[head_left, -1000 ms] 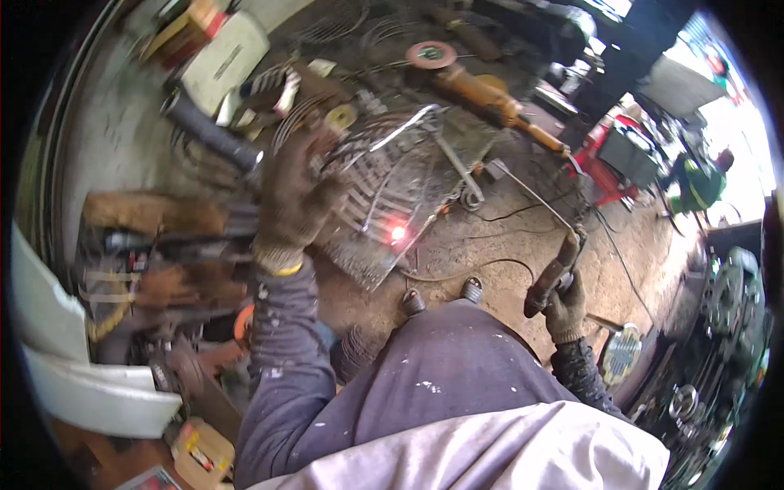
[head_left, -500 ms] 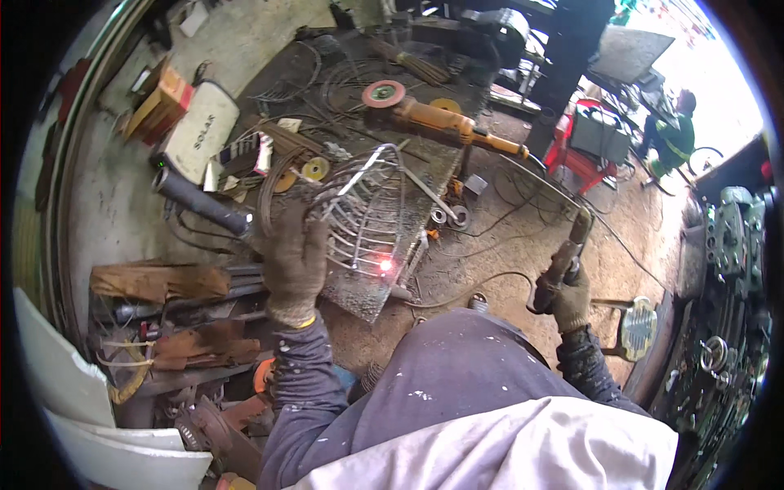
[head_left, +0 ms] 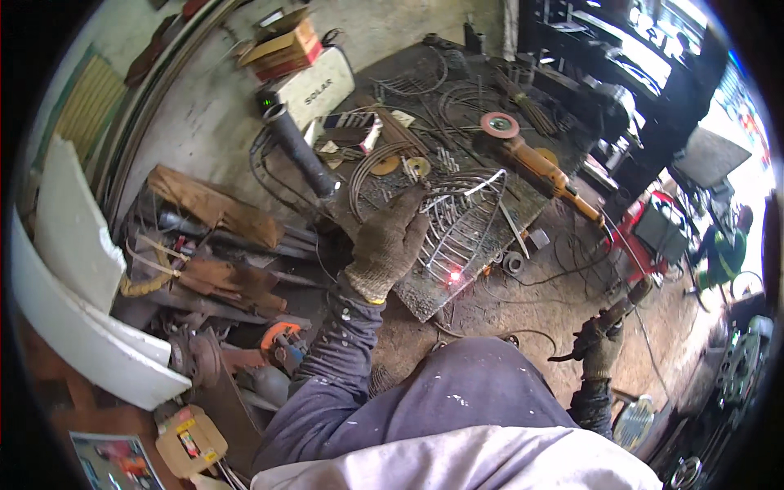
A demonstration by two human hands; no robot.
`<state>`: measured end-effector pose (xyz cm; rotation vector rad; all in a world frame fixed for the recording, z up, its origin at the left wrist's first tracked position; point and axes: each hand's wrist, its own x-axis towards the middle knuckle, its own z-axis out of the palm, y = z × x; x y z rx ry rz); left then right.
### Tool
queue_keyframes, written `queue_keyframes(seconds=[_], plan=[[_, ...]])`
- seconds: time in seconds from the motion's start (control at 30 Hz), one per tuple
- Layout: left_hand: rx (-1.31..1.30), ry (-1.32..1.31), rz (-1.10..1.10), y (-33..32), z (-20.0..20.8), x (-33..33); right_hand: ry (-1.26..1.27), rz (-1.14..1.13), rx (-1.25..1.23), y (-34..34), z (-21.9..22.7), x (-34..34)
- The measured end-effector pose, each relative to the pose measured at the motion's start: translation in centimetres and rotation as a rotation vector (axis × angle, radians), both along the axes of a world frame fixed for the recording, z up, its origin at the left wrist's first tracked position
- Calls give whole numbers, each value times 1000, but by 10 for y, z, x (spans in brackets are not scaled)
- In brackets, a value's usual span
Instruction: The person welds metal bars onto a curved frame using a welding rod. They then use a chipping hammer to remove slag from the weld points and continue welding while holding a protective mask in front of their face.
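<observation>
Right grip (head_left: 600, 343) is clamped on a welding holder (head_left: 627, 305); left grip (head_left: 394, 245) (closure unclear) is by the wire rack (head_left: 464, 222) on the desk (head_left: 420, 304). Welding seems in hand; the glowing joint (head_left: 455, 276) likely calls for checking.

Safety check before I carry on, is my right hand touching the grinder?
Apart. The head view shows floor plainly between your right hand and the grinder.

A cardboard box (head_left: 282, 52) sits on a white case (head_left: 298, 86) beside the wall (head_left: 204, 122). White panels (head_left: 90, 361) stand at far left. At right, a grey machine (head_left: 660, 233) rests on a red chair (head_left: 627, 230) near a person in green (head_left: 723, 261).
</observation>
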<state>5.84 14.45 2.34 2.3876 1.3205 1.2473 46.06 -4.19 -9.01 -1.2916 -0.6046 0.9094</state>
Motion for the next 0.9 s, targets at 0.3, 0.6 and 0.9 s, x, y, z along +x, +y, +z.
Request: queue_keyframes(seconds=[0.3,0.6,0.9], plan=[[-183,-46,213,-15,5,26,5,24,60,47,-5,70],[-154,-22,387,-6,13,78,98,32,58,77,-9,138],[-207,-48,497,7,-9,54,179,12,53,87,-20,168]])
